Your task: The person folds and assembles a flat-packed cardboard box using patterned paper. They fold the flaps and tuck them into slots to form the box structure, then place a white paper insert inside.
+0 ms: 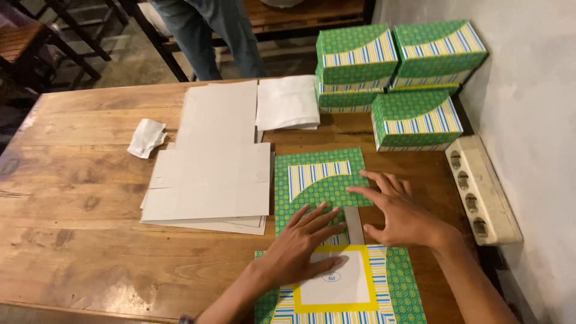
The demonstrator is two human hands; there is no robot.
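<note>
The left hand [303, 243] lies flat and open, fingers spread, pressing the near-middle of a flat green box blank [327, 240] on the table [78, 210]. The right hand [399, 213] is also open and holds nothing; its fingertips rest on the blank's far panel, the thumb by a grey flap [354, 225] at the right edge. The blank lies unfolded at the near right of the table, no wall raised yet. Four finished boxes [399, 66] are stacked at the far right by the wall, so some work seems done. To the left waits a stack of blanks [210, 174], grey side up, which suggests much folding is left. Farther off lie white sheets [288, 102] and a crumpled paper [146, 138].
</note>
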